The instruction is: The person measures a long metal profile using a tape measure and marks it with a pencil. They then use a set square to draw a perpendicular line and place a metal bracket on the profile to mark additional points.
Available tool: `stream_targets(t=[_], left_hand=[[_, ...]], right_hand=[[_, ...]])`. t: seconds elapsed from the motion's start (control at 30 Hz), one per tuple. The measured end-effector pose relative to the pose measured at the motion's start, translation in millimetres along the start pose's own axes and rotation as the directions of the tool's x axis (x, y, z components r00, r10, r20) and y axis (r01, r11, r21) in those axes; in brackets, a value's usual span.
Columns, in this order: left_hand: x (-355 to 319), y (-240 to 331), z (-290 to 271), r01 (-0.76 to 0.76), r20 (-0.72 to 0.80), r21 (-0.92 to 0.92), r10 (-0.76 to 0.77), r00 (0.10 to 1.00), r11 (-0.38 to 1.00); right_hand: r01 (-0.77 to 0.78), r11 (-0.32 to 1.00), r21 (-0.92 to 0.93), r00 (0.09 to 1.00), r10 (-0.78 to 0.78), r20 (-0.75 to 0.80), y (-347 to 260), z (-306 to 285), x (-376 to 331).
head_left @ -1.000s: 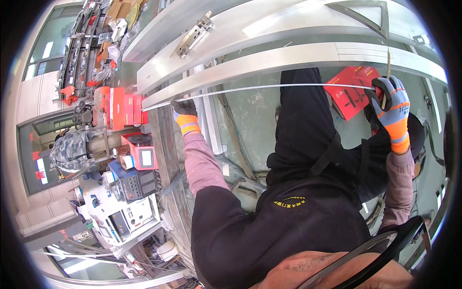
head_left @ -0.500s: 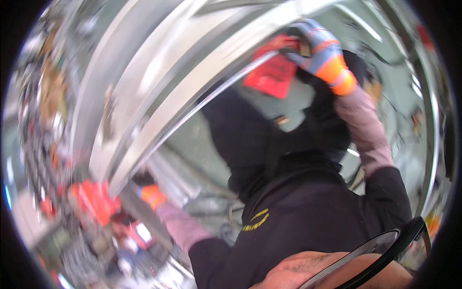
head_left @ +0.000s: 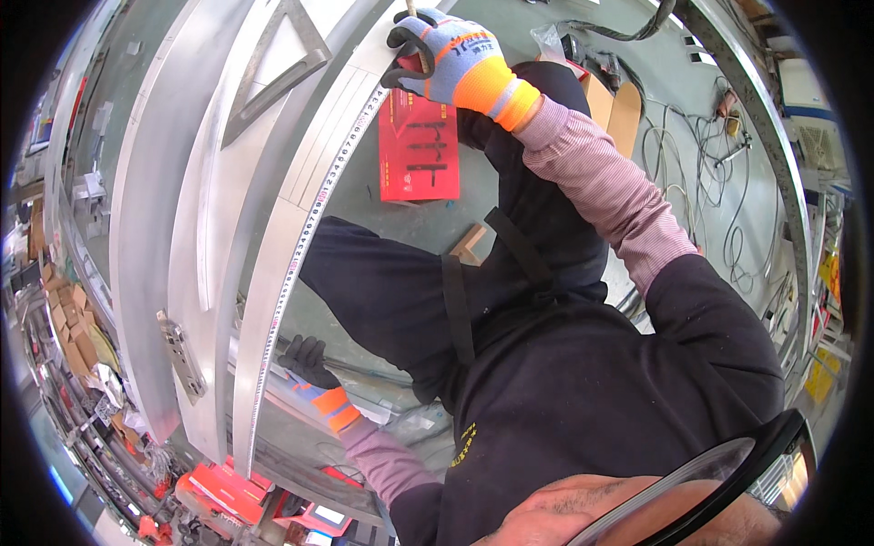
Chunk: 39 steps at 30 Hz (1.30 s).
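White tape measure point(head_left: 311, 221), end hidden in clutching right hand point(head_left: 455, 62), left hand point(head_left: 312, 366) loosely spread

Floor point(head_left: 475, 196): red box point(head_left: 421, 150) | nearest metal bar point(head_left: 264, 309): tape measure point(head_left: 293, 270) | middle bar point(head_left: 200, 264): metal fitting point(head_left: 182, 355), triangular frame point(head_left: 276, 95)

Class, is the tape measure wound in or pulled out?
Pulled out: its numbered blade runs along the edge of the metal bar, down from the right hand.
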<state>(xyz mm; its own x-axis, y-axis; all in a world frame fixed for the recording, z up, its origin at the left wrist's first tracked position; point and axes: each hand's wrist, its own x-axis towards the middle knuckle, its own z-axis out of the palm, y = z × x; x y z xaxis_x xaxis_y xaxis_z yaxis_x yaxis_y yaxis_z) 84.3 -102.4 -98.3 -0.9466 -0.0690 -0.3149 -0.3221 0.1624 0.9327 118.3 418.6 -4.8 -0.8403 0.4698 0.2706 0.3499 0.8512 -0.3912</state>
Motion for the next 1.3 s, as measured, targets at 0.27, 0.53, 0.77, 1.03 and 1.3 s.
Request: stream_targets(t=[0.27,0.53,0.77,1.03,1.3], left_hand=[[-8,2,14,0.021,0.038,-0.003,-0.021,0.999,1.0],[-9,-14,16,0.044,0.077,0.001,-0.044,0.996,0.999],[-14,-17,20,0.1,0.028,-0.018,-0.1,0.995,0.995],[-12,-24,14,0.083,0.023,-0.033,-0.082,0.996,0.996],[-29,7,14,-0.171,0.153,0.145,0.149,0.977,0.974]], right_hand=[[0.261,0.957,0.129,0.929,-0.213,-0.301,10,6,1],[0.192,0.966,0.17,0.975,-0.169,-0.142,9,-1,4],[0.103,0.992,0.069,0.994,-0.1,-0.047,7,-1,8],[0.073,0.995,0.071,0.997,-0.073,-0.006,4,-4,10],[0.057,0.994,0.089,0.997,-0.061,0.043,-4,-9,11]])
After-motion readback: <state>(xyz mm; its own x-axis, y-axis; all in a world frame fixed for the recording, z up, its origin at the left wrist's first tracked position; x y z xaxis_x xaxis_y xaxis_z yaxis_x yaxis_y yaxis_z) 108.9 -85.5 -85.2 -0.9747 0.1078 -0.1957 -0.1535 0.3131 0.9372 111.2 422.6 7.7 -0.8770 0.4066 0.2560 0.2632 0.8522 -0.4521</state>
